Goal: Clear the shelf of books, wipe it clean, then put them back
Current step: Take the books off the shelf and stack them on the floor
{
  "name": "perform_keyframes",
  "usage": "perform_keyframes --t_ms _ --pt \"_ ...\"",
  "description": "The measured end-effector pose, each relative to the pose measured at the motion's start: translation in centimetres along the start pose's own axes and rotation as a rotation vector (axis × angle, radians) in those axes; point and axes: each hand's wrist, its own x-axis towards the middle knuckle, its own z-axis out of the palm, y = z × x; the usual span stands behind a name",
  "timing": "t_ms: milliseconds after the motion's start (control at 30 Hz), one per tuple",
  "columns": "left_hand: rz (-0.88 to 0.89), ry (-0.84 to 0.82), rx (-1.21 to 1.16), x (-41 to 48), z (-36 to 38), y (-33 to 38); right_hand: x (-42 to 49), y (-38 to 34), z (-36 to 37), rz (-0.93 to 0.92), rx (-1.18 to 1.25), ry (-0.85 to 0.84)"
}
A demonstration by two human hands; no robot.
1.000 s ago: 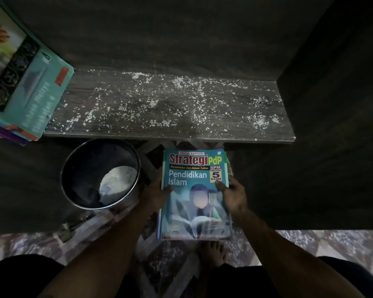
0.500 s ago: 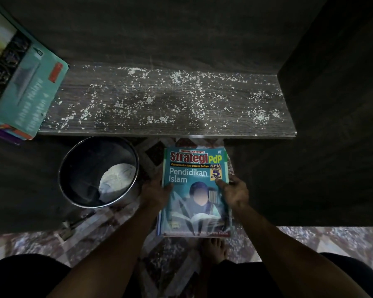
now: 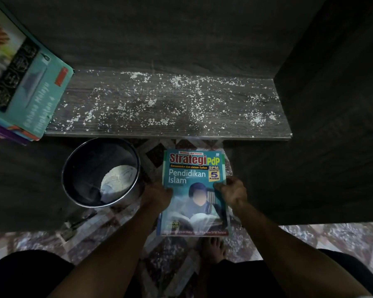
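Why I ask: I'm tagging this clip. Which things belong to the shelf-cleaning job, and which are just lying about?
Job: speck-strewn shelf; Strategi PdP book, held by left hand and right hand; teal books at the left; probably the white cloth in the metal bucket.
Lying about: patterned floor; bare foot.

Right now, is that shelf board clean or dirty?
Dirty. White specks lie scattered across the shelf, and the pale cloth sits in the bucket, not on the board.
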Motion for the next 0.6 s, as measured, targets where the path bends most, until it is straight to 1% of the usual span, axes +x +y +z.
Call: perform_keyframes --t_ms 67,133,333,467,533,600 --pt "0.015 -0.010 0.032 -0.6 -0.4 0.2 -1.0 -0.7 -0.4 -0.037 -0.102 -0.001" --pt "0.052 -0.012 0.084 -1.3 -1.0 0.5 -1.9 -1.3 -0.7 -0.079 -0.185 -0.040" --pt "0.231 -0.004 0.188 -3.8 -3.2 1.8 -4.6 -3.1 -1.9 -0.192 -0.391 -0.160" --pt "0.350 -0.008 0.254 -5.6 -4.9 2.9 -6.8 -4.4 -2.7 -0.276 -0.557 -0.286" --pt "0.390 -0.023 0.312 -6.6 -5.7 3.5 -7.8 -4.9 -3.0 -0.330 -0.670 -0.294" --pt "0.428 -0.007 0.394 -7.7 -6.5 4.1 -8.8 -5.4 -3.2 -0.356 -0.719 -0.299"
